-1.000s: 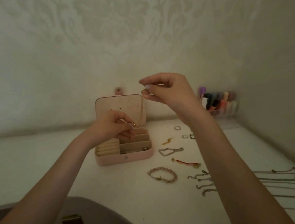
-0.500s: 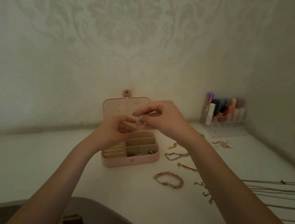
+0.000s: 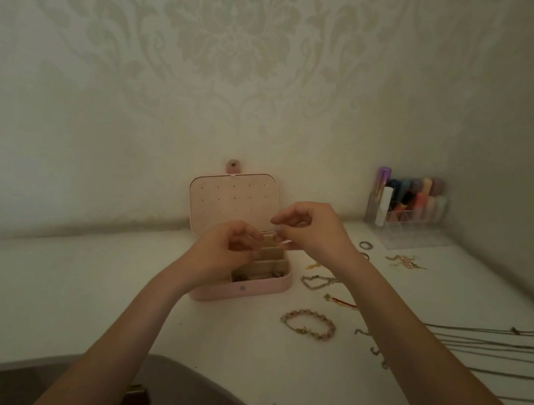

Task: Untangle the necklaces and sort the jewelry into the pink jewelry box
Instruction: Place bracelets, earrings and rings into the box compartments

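Head view: the pink jewelry box (image 3: 240, 287) is set open on the white desk (image 3: 40, 290), lid upright. Both hands are held just above its compartments, presumably to lower something in. The left hand (image 3: 221, 250) and right hand (image 3: 313, 229) are curled in pinches (the pinched item cannot be made out). Necklaces (image 3: 495, 347) are laid well right of the box.

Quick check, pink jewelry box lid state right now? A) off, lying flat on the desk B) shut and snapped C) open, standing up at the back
C: the pink jewelry box has its lid standing upright behind the exposed compartments, with both hands working just above them.
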Motion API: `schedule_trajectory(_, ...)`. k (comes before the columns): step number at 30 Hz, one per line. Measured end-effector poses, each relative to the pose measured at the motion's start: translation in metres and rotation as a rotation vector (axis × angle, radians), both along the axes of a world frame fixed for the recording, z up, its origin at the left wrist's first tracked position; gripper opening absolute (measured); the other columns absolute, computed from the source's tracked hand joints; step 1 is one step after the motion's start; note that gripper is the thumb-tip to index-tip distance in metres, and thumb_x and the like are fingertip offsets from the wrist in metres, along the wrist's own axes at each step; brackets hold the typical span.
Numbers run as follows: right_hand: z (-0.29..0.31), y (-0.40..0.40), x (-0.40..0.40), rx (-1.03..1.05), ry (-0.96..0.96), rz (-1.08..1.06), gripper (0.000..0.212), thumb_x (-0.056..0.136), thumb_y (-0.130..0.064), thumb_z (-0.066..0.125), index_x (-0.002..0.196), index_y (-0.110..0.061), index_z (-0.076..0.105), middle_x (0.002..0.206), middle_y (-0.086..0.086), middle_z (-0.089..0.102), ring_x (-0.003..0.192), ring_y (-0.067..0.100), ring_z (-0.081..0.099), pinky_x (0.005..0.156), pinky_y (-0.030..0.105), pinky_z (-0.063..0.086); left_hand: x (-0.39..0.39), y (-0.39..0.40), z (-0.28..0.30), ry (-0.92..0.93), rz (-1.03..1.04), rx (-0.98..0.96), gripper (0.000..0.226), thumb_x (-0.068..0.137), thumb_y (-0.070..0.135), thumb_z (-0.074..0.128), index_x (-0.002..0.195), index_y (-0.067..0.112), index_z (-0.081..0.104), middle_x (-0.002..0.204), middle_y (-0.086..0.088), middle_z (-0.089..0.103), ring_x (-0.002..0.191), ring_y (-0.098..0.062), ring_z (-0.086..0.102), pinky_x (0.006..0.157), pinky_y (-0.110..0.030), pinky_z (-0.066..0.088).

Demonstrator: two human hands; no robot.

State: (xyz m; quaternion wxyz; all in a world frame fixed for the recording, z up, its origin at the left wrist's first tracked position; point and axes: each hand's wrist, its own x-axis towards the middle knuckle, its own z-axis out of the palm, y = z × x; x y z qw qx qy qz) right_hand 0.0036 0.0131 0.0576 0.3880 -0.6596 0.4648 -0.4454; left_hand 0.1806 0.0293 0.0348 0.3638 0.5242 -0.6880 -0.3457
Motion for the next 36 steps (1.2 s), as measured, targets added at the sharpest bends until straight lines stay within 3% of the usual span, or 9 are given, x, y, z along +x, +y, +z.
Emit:
schedule_trajectory(3, 0.002, 0.003, 0.005, -0.022, -0.003, 0.059, 0.010, 0.083, 0.001, 0.068, 0.087, -0.008, 0.070, 0.076, 0.006, 0.066, 0.070, 0.016, 0.065, 0.066, 0.028, 0.059, -0.006, 0.000, -0.003, -0.001, -0.039, -0.011, 0.043, 0.076, 0.021, 0.076, 0.115, 0.019, 0.059, 0.101, 0.005, 0.071, 0.096, -0.006, 0.066, 0.088, -0.023, 0.050)
schedule_trajectory(7, 0.006, 0.003, 0.008, -0.039, -0.057, 0.065, 0.010, 0.083, 0.002, 0.067, 0.090, -0.004, 0.070, 0.076, 0.008, 0.066, 0.067, 0.014, 0.066, 0.064, 0.026, 0.059, -0.014, 0.002, -0.006, 0.007, -0.029, -0.039, 0.022, 0.083, 0.015, 0.071, 0.103, 0.018, 0.061, 0.086, 0.002, 0.072, 0.078, -0.004, 0.066, 0.066, -0.010, 0.045)
schedule_trajectory(9, 0.004, -0.001, 0.004, -0.056, -0.048, -0.006, 0.008, 0.082, 0.001, 0.068, 0.088, -0.004, 0.070, 0.074, 0.007, 0.066, 0.065, 0.012, 0.064, 0.060, 0.027, 0.059, -0.010, 0.001, -0.011, 0.039, 0.021, -0.054, 0.017, 0.081, 0.016, 0.072, 0.092, 0.024, 0.061, 0.074, 0.004, 0.069, 0.071, -0.011, 0.063, 0.068, -0.022, 0.046)
schedule_trajectory(11, -0.004, -0.005, -0.002, -0.099, 0.061, -0.104, 0.006, 0.081, -0.005, 0.071, 0.086, -0.009, 0.071, 0.075, 0.005, 0.066, 0.064, 0.009, 0.061, 0.054, 0.022, 0.055, -0.002, -0.002, -0.015, -0.029, 0.099, -0.101, 0.018, 0.078, 0.022, 0.074, 0.083, 0.032, 0.060, 0.069, 0.011, 0.069, 0.068, -0.008, 0.062, 0.071, -0.034, 0.046)
schedule_trajectory(16, -0.032, -0.003, -0.006, -0.190, 0.513, -0.084, 0.010, 0.080, -0.013, 0.070, 0.083, -0.023, 0.070, 0.082, -0.009, 0.067, 0.062, -0.001, 0.052, 0.067, 0.026, 0.048, 0.006, 0.002, -0.021, -0.322, 0.133, -0.250, 0.027, 0.077, 0.010, 0.072, 0.070, 0.033, 0.060, 0.069, 0.012, 0.065, 0.067, -0.008, 0.061, 0.066, -0.025, 0.047)
schedule_trajectory(24, -0.039, 0.004, 0.002, -0.279, 0.855, -0.055, 0.011, 0.085, -0.017, 0.060, 0.093, -0.019, 0.068, 0.096, 0.003, 0.063, 0.092, 0.022, 0.057, 0.076, 0.036, 0.049, 0.005, -0.002, -0.029, -0.554, 0.089, -0.339, 0.012, 0.073, 0.013, 0.074, 0.081, 0.021, 0.076, 0.079, 0.003, 0.050, 0.080, -0.026, 0.058, 0.078, -0.044, 0.049)
schedule_trajectory(28, -0.034, 0.010, -0.006, -0.305, 0.904, -0.065, 0.019, 0.090, -0.025, 0.054, 0.101, -0.016, 0.067, 0.101, 0.004, 0.060, 0.096, 0.023, 0.054, 0.079, 0.037, 0.047, 0.009, -0.004, -0.033, -0.546, 0.105, -0.358, 0.016, 0.075, 0.016, 0.074, 0.090, 0.021, 0.076, 0.086, 0.002, 0.050, 0.086, -0.029, 0.057, 0.081, -0.045, 0.048)
schedule_trajectory(33, -0.031, 0.028, -0.064, -0.211, 0.802, -0.152, 0.015, 0.092, -0.026, 0.056, 0.099, -0.023, 0.070, 0.096, -0.009, 0.064, 0.083, 0.008, 0.055, 0.064, 0.021, 0.039, -0.022, 0.007, -0.024, -0.491, 0.070, -0.397, 0.013, 0.083, 0.017, 0.068, 0.095, 0.019, 0.072, 0.099, 0.001, 0.057, 0.096, -0.017, 0.055, 0.074, -0.013, 0.034)
schedule_trajectory(36, -0.036, 0.041, -0.122, -0.118, 0.781, -0.275, 0.013, 0.092, -0.026, 0.057, 0.097, -0.023, 0.069, 0.093, -0.012, 0.060, 0.083, 0.008, 0.054, 0.068, 0.021, 0.040, -0.059, 0.008, -0.028, -0.295, -0.048, -0.459, 0.011, 0.081, 0.008, 0.067, 0.089, 0.016, 0.071, 0.093, 0.003, 0.051, 0.087, -0.019, 0.055, 0.083, -0.036, 0.050)
